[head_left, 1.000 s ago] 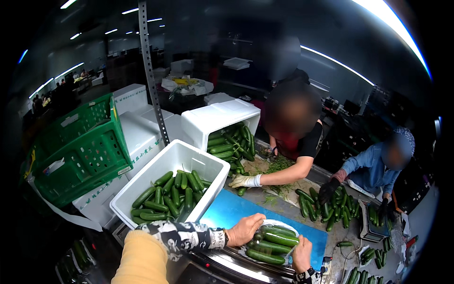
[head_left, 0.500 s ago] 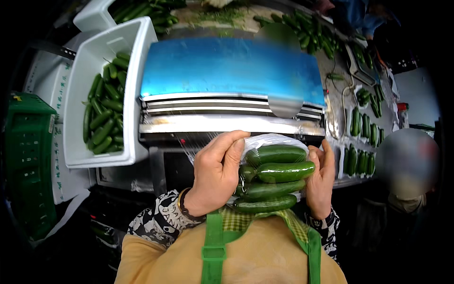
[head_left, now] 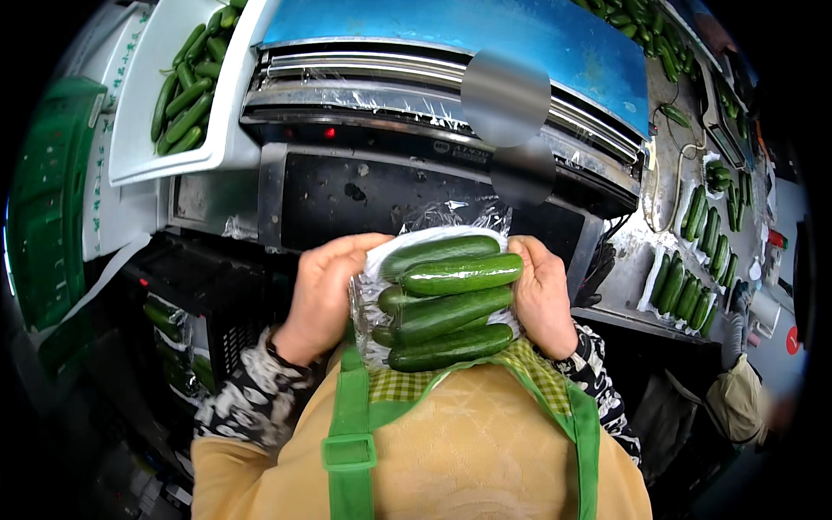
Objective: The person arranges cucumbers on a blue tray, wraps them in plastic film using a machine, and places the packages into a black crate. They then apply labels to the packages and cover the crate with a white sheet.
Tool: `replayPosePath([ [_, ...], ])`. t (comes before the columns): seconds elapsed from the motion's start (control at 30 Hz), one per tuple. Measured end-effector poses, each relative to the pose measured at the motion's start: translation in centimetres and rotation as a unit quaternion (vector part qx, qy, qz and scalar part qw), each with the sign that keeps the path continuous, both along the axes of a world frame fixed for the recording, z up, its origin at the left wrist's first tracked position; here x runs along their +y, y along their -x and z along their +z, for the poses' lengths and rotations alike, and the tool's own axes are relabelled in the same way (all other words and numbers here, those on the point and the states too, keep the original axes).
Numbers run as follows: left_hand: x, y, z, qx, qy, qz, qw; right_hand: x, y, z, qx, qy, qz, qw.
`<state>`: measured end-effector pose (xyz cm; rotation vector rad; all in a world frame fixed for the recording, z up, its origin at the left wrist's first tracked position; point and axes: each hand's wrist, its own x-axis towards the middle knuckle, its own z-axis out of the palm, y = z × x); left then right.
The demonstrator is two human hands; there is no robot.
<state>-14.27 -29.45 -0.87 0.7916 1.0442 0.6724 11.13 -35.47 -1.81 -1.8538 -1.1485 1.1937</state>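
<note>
One film-covered cucumber pack [head_left: 449,315] between left hand [head_left: 321,295] and right hand [head_left: 546,293], opposite sides in the grasp of both.

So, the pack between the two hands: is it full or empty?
Full: several cucumbers fill most of the pack, held by the left hand and right hand. Whether its film is sealed, I cannot tell.

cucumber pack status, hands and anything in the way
Left hand and right hand hold cucumber pack at opposite sides. Pack nearer than blue-topped machine. Loose clear film crumpled at far edge; nothing seen blocking.
</note>
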Motion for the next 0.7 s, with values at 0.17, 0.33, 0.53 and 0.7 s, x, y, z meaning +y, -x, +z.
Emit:
replayPosePath([
  [0.17, 2.8, -1.2, 4.3, 0.082, -0.134, -0.304, 0.94, 0.1, -1.0, 1.1, 0.005, -0.047, 0.061, 0.997],
  [0.33, 3.4, -4.8, 5.2, 0.173, -0.186, -0.5, 0.828, -0.2, -1.3, 2.1, -0.039, -0.139, 0.143, 0.979],
  [0.53, 0.4, -6.2, 3.5, 0.038, -0.087, -0.457, 0.884, -0.6, -1.9, 3.3, -0.058, -0.119, 0.229, 0.964],
  [0.7, -2.4, -6.1, 3.7, -0.013, 0.035, -0.384, 0.923, 1.4, -3.2, 3.8, -0.15, -0.182, 0.263, 0.936],
])
